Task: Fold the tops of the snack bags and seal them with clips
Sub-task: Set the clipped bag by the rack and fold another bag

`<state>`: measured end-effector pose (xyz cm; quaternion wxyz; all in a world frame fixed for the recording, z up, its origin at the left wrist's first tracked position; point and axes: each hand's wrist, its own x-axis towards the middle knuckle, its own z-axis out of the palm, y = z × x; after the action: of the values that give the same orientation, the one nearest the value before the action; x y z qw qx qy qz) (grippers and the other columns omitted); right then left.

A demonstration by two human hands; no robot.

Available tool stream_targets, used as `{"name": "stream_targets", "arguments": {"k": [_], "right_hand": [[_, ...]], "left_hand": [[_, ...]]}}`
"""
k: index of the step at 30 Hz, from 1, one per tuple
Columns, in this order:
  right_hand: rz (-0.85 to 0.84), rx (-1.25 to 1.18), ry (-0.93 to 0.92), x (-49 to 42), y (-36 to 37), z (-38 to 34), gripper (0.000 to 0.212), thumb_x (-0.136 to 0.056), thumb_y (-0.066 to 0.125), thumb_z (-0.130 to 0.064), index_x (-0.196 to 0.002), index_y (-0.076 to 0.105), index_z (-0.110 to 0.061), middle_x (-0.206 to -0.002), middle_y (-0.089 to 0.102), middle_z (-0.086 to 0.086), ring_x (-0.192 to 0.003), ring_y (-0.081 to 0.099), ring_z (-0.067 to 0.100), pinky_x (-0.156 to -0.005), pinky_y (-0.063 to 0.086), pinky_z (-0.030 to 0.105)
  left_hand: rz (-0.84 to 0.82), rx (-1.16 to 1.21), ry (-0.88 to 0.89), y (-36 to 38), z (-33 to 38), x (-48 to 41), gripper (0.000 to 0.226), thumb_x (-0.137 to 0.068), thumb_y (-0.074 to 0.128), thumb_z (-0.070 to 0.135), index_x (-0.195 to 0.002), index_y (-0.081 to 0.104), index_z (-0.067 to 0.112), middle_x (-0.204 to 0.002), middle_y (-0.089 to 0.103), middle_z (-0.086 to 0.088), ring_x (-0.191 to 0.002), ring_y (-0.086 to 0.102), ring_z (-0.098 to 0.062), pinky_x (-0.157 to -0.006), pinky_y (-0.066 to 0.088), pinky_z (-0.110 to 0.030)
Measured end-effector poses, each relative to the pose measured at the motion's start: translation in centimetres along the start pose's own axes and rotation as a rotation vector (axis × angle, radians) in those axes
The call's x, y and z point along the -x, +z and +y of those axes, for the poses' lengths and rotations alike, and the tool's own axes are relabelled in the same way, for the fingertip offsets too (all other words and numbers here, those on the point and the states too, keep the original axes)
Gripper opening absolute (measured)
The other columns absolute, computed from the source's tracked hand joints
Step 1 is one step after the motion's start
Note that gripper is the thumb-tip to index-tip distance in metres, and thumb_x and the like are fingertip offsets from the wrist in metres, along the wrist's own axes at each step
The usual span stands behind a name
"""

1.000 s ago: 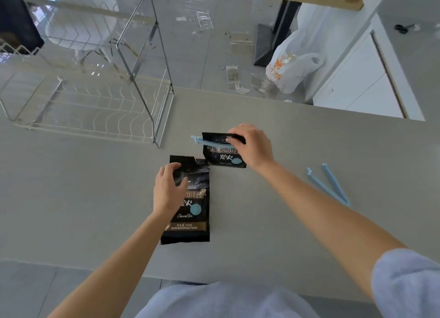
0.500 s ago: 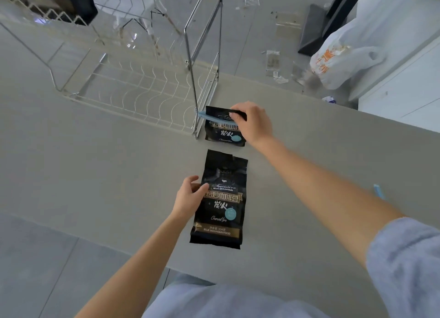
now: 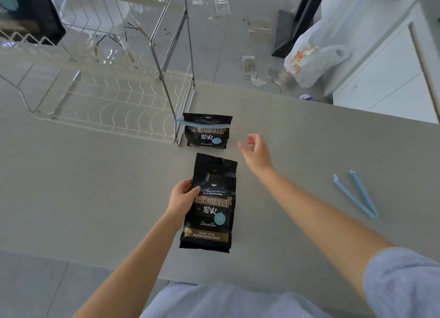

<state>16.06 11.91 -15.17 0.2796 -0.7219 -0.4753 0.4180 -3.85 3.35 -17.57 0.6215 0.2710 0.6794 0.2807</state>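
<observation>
I see bare counter (image 3: pixel 297 136) right of the clipped bag (image 3: pixel 206 133), open for a hand up to the open blue clip (image 3: pixel 356 195). Left of that bag the wire dish rack (image 3: pixel 114 103) touches it, blocking approach.

A grey countertop (image 3: pixel 95 186) carries an unfolded black snack bag (image 3: pixel 209 203) touching the left hand (image 3: pixel 182 197), a clipped bag (image 3: pixel 206 132) just beyond it, a wire rack (image 3: pixel 114 108) further left, and an open blue clip (image 3: pixel 354 193) well right of the right hand (image 3: pixel 256 152)
</observation>
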Motion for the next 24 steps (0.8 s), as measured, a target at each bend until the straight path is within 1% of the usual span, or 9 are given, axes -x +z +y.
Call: {"name": "stream_targets", "arguments": {"k": [3, 4, 6, 9, 12, 17, 19, 21, 24], "right_hand": [[-0.270, -0.092, 0.326, 3.9, -0.3, 3.6, 0.059, -0.088, 0.056, -0.043, -0.131, 0.030, -0.012, -0.115, 0.051, 0.008, -0.095, 0.060, 0.017, -0.067, 0.056, 0.024], [-0.327, -0.167, 0.388, 5.4, -0.3, 4.3, 0.058, -0.087, 0.058, -0.045, -0.129, 0.032, -0.015, -0.111, 0.051, 0.004, -0.088, 0.060, 0.012, -0.054, 0.054, 0.017], [-0.396, -0.330, 0.415, 7.4, -0.3, 5.3, 0.044, -0.082, 0.066, -0.040, -0.117, 0.046, -0.021, -0.110, 0.059, 0.001, -0.085, 0.063, 0.009, -0.052, 0.053, 0.017], [-0.359, -0.337, 0.252, 8.8, -1.3, 5.4, 0.020, -0.080, 0.071, -0.028, -0.097, 0.061, -0.024, -0.107, 0.068, 0.004, -0.095, 0.067, 0.018, -0.069, 0.057, 0.026], [-0.255, -0.156, 0.020, 9.6, -3.6, 4.8, 0.020, -0.080, 0.072, -0.027, -0.095, 0.067, -0.015, -0.101, 0.071, 0.007, -0.095, 0.067, 0.023, -0.083, 0.055, 0.036], [-0.079, -0.115, -0.166, 11.3, -7.0, 3.5, 0.017, -0.081, 0.071, -0.018, -0.093, 0.068, -0.006, -0.093, 0.073, 0.012, -0.088, 0.068, 0.023, -0.080, 0.055, 0.045], [-0.031, -0.110, -0.222, 11.5, -8.3, 2.9, 0.015, -0.079, 0.073, -0.020, -0.092, 0.068, -0.013, -0.089, 0.074, 0.006, -0.084, 0.069, 0.017, -0.076, 0.057, 0.040], [0.022, -0.142, -0.267, 11.7, -9.3, 2.4, 0.021, -0.075, 0.073, -0.023, -0.094, 0.068, -0.027, -0.084, 0.072, -0.011, -0.081, 0.067, 0.003, -0.074, 0.055, 0.025], [0.113, -0.126, -0.275, 11.4, -10.6, 2.8, 0.027, -0.074, 0.073, -0.020, -0.100, 0.069, -0.022, -0.087, 0.070, -0.013, -0.085, 0.066, 0.002, -0.076, 0.050, 0.020]], "left_hand": [[-0.014, 0.031, 0.006, 1.0, 0.5, 0.5, 0.025, -0.089, 0.058, 0.022, -0.113, 0.054, 0.016, -0.093, 0.067, -0.002, -0.077, 0.067, -0.016, -0.055, 0.050, -0.024], [-0.011, 0.034, 0.012, 1.5, 0.7, 0.7, 0.024, -0.088, 0.059, 0.025, -0.110, 0.055, 0.017, -0.092, 0.068, -0.003, -0.075, 0.068, -0.016, -0.055, 0.050, -0.025], [-0.008, 0.021, 0.050, 2.6, 1.2, 1.0, 0.025, -0.086, 0.062, 0.028, -0.106, 0.057, 0.016, -0.091, 0.069, -0.004, -0.075, 0.068, -0.017, -0.056, 0.051, -0.026], [-0.089, -0.038, 0.130, 4.1, 2.3, 1.5, 0.023, -0.082, 0.066, 0.029, -0.102, 0.060, 0.018, -0.093, 0.070, -0.006, -0.078, 0.069, -0.019, -0.061, 0.052, -0.028], [-0.218, -0.136, 0.165, 4.9, 3.6, 2.1, 0.019, -0.081, 0.067, 0.033, -0.096, 0.062, 0.022, -0.089, 0.072, -0.004, -0.077, 0.071, -0.019, -0.063, 0.054, -0.029], [-0.322, -0.114, 0.260, 6.5, 6.0, 3.6, 0.008, -0.082, 0.067, 0.022, -0.089, 0.067, 0.018, -0.082, 0.075, 0.002, -0.074, 0.071, -0.014, -0.059, 0.053, -0.021], [-0.373, -0.067, 0.338, 7.2, 6.9, 4.4, 0.008, -0.083, 0.066, 0.016, -0.090, 0.069, 0.017, -0.079, 0.076, 0.005, -0.073, 0.070, -0.011, -0.056, 0.052, -0.017], [-0.416, -0.022, 0.434, 7.9, 7.6, 5.2, 0.010, -0.084, 0.064, 0.011, -0.088, 0.070, 0.018, -0.078, 0.075, 0.007, -0.073, 0.070, -0.007, -0.057, 0.051, -0.014], [-0.378, -0.065, 0.509, 9.5, 7.6, 5.7, 0.018, -0.084, 0.064, 0.009, -0.082, 0.070, 0.026, -0.078, 0.075, 0.008, -0.077, 0.069, -0.010, -0.060, 0.050, -0.014]]}}
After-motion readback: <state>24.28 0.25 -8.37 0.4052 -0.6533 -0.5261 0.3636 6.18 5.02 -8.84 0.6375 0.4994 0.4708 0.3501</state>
